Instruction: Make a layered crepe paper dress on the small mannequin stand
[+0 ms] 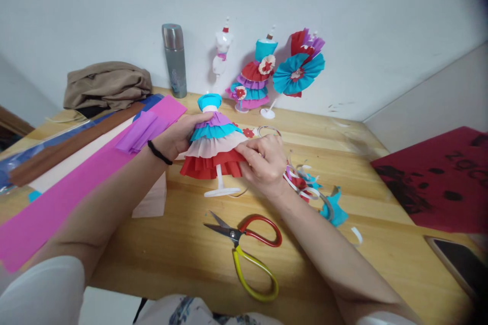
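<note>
Left hand (pixel 183 133) grips dress (pixel 213 134) waist, right hand (pixel 266 160) pinches pale ruffle (pixel 217 145) edge; best tug lightly, since pleats likely crush.

Two spots with markings from where I sit. Right side of frame: red board (pixel 434 208), dark lettering (pixel 463 157) near its upper part, running toward the right edge. First character looks like a Z, maybe "ZAC" or similar; I can't confirm the rest, too blurred and set at a slant. Dark blotches (pixel 452 196) lower on the same board, and I can't make any letters out of them. Upper left of centre: grey flask (pixel 170 61) with a small dark marking (pixel 176 77) on its body, below the metal cap; too small for me to read.
</note>
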The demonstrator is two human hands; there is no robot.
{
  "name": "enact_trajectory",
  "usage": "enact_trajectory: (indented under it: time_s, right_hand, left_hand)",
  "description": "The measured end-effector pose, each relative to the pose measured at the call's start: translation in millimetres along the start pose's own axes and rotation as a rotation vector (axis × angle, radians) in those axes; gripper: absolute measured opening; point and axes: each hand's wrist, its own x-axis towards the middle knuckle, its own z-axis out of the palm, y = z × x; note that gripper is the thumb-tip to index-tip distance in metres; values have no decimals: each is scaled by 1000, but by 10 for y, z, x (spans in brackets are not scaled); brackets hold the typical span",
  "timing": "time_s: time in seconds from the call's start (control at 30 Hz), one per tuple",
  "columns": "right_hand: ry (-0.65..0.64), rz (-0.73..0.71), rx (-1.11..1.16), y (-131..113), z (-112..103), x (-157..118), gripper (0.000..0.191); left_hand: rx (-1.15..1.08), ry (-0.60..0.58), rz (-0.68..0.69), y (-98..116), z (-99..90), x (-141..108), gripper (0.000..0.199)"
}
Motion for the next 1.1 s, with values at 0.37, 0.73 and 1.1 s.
enact_trajectory:
  time_s: [0.37,0.73,1.1]
  right_hand:
    - [-44,61,81,-24,0,-39,21]
    - [-31,-115,37,-76,19,-32,20]
    - [-124,-96,14,-84,83,-79,16]
  left_hand:
    - [78,34,60,11,-12,-12,24]
    - [36,29,10,-24,48,9,21]
    - [76,22,230,-121,-17,24,11]
